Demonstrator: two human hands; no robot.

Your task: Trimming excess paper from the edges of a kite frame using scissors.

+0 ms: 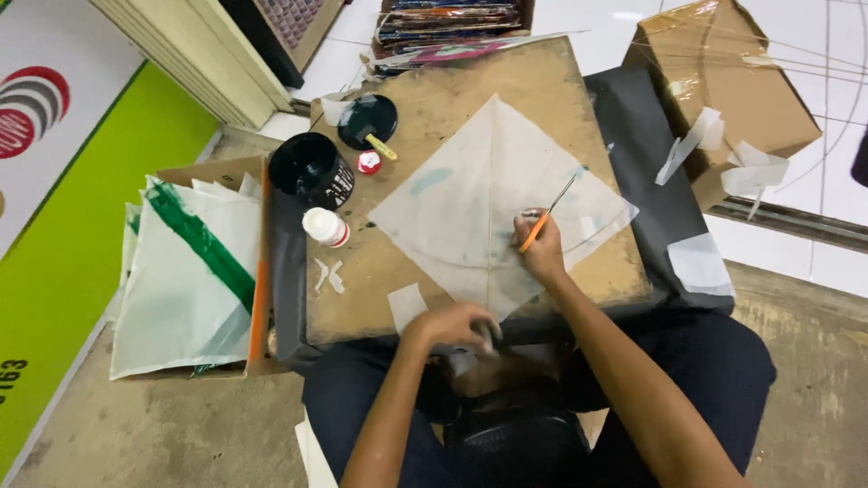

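- Board lay across the person's lap, brown and stained; a white kite rested flat on it, diamond-wise, with faint green smears.
- Box at the left held a stack of kites, the top one carrying a green stripe.
- Black paint pot stood open at the board's left edge, lid just beyond, white bottle beside.
- Right hand pinched an orange brush, tip on the kite's right half.
- Left hand pressed the kite's lower corner; fingers curled, grip blurred, cannot tell.
- Judged: painting was in hand, early on. Next stroke would call for a steady sheet and a loaded brush.
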